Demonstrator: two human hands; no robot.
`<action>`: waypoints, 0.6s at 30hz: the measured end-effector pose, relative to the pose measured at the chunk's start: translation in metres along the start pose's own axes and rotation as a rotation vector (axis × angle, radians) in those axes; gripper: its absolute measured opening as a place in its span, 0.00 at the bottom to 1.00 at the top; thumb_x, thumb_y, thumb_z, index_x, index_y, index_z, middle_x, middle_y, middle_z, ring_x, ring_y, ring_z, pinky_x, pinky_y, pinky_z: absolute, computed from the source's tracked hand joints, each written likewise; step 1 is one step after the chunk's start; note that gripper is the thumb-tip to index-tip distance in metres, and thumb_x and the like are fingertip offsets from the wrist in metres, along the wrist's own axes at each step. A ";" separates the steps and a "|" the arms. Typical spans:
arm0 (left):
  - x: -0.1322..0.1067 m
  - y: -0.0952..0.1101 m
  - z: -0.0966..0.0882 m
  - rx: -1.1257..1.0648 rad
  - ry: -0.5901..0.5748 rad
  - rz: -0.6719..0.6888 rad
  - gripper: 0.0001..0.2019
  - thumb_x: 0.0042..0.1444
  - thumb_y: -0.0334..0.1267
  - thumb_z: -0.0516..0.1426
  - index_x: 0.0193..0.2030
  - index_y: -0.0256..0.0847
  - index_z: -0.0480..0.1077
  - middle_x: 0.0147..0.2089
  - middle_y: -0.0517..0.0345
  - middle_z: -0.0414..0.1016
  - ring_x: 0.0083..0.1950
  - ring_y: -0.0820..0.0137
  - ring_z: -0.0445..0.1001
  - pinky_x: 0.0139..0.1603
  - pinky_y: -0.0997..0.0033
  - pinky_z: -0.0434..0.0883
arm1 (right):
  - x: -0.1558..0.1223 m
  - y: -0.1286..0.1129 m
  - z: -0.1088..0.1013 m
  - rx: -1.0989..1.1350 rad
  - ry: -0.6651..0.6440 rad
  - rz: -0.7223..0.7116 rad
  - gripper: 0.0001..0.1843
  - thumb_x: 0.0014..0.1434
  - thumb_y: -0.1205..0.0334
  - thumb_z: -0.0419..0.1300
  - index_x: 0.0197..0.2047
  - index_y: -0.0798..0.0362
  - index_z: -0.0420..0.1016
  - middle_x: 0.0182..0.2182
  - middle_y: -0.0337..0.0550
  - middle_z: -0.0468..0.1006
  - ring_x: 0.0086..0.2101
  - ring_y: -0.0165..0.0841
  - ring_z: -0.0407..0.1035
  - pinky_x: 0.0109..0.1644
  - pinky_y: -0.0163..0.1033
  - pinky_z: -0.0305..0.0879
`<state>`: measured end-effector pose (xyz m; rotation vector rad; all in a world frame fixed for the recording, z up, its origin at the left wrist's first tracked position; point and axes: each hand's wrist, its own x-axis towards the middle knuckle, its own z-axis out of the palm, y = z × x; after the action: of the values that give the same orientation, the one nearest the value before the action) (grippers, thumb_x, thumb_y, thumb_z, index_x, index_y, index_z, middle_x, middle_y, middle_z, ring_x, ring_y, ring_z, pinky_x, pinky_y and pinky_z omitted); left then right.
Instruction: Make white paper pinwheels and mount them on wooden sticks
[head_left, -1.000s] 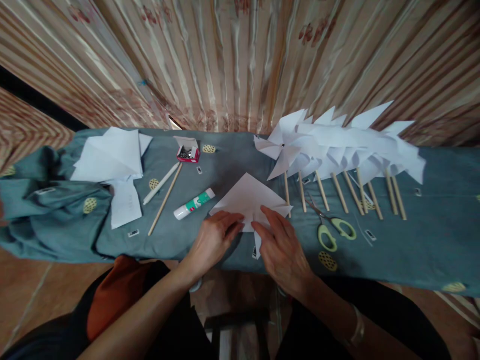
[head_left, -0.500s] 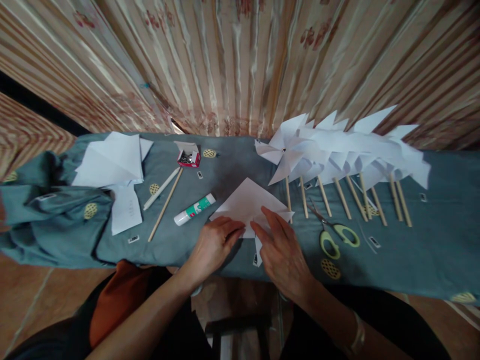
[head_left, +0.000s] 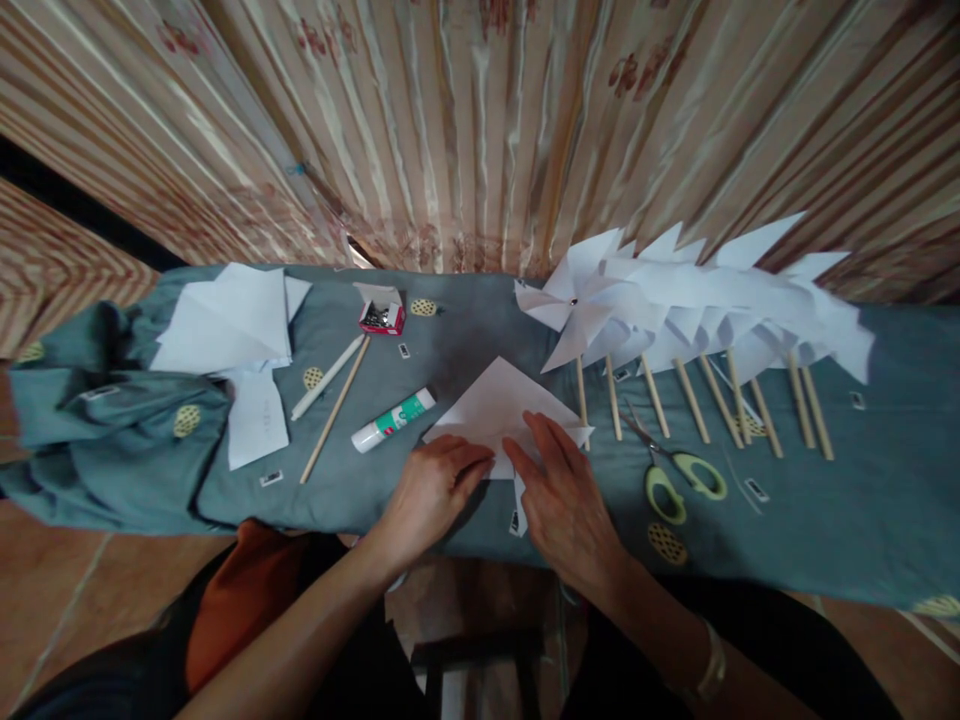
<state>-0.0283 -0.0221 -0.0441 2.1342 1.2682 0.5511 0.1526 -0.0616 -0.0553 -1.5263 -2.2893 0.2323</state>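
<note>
A white paper folded into a triangle (head_left: 501, 402) lies on the grey-green cloth (head_left: 450, 330) near the table's front edge. My left hand (head_left: 429, 490) rests on its near left edge, fingers stretched forward and pressing flat. My right hand (head_left: 561, 500) lies on its near right part, fingers spread flat over the fold. Neither hand grips anything. A small paper strip (head_left: 517, 500) sticks out below the triangle between my hands.
A glue stick (head_left: 393, 419) lies left of the paper, with a wooden stick (head_left: 333, 409), a white rod (head_left: 325, 378), a small box of pins (head_left: 382, 314) and a paper stack (head_left: 225, 325) further left. Green scissors (head_left: 675, 470) and several paper pinwheels (head_left: 675, 300) lie right.
Both hands stay pressed on the folded paper with only slight finger shifts. The view has drifted a little, so everything sits slightly lower and to the right.
</note>
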 end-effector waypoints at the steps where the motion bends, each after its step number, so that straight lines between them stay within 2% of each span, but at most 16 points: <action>1: 0.000 0.000 0.000 0.001 -0.005 -0.001 0.10 0.62 0.36 0.54 0.40 0.37 0.76 0.35 0.52 0.77 0.37 0.67 0.76 0.40 0.68 0.72 | 0.000 0.000 0.000 0.003 -0.003 0.002 0.27 0.56 0.78 0.48 0.58 0.59 0.67 0.63 0.61 0.59 0.63 0.49 0.50 0.60 0.57 0.61; 10: -0.001 0.003 -0.002 0.025 -0.025 0.037 0.11 0.64 0.37 0.52 0.40 0.38 0.76 0.35 0.53 0.75 0.36 0.68 0.74 0.38 0.69 0.73 | 0.003 0.000 0.004 0.019 -0.023 -0.006 0.25 0.56 0.78 0.49 0.57 0.60 0.67 0.63 0.61 0.60 0.65 0.49 0.47 0.61 0.58 0.59; 15: -0.004 0.007 0.001 0.151 0.022 0.169 0.09 0.61 0.37 0.55 0.45 0.38 0.74 0.45 0.48 0.72 0.45 0.63 0.72 0.45 0.62 0.73 | 0.007 0.000 0.006 0.044 -0.020 0.001 0.23 0.57 0.77 0.48 0.55 0.61 0.68 0.64 0.63 0.58 0.66 0.49 0.45 0.60 0.60 0.59; 18: -0.004 0.007 0.004 0.228 0.039 0.241 0.09 0.62 0.34 0.53 0.44 0.38 0.74 0.44 0.49 0.73 0.44 0.63 0.70 0.44 0.61 0.72 | 0.010 0.003 0.006 0.077 -0.016 0.036 0.22 0.56 0.76 0.48 0.52 0.59 0.70 0.64 0.61 0.59 0.66 0.49 0.46 0.60 0.60 0.57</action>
<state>-0.0233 -0.0289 -0.0425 2.4992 1.1469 0.5724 0.1494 -0.0505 -0.0593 -1.5334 -2.2400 0.3396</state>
